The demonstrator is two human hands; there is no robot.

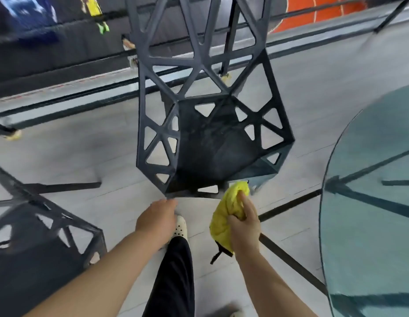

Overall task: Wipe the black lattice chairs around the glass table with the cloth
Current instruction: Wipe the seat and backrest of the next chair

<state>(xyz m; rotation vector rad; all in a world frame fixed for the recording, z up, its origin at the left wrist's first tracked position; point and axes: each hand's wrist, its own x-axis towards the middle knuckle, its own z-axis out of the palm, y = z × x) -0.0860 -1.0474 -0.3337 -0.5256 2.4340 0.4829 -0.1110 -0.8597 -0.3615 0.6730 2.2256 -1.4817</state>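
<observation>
Fingers (244, 203) of the right hand (243, 227) clutch the yellow cloth (223, 216), lower centre, those of the left hand (156, 221) unreadable beside the black chair (212, 145); the dangling cloth might snag its lattice.

Yellow cloth (226, 216), black triangle-lattice chair (208, 124), teal-tinted glass table (370, 202), pale grey floor (84, 156).
</observation>
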